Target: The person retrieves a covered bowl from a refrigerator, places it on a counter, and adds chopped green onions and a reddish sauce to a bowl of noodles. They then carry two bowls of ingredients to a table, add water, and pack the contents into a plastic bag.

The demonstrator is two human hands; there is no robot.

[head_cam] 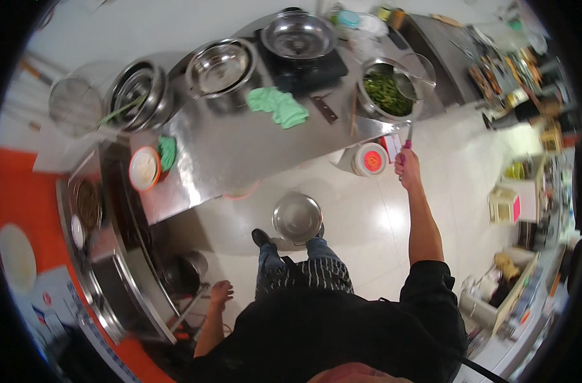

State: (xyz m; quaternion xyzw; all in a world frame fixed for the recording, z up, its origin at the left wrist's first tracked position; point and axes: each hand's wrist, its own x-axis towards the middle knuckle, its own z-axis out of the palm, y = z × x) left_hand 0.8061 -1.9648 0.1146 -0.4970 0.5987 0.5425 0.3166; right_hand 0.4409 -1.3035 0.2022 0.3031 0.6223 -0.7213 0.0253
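Observation:
My right hand is stretched out past the front edge of the steel worktable, gripping a pink-handled metal tool. The tool's metal end points towards a steel bowl of chopped leafy greens; its exact kind is hard to tell. A wire-mesh strainer leans over that bowl. Low at my side hangs my left hand, fingers loosely bent and holding nothing. Close to my feet is a round steel pot.
Steel basins, a black cooktop bearing another basin, and green cloths occupy the table. A lidded white bucket stands below its front edge. Left is a steel counter. Another person is at far right.

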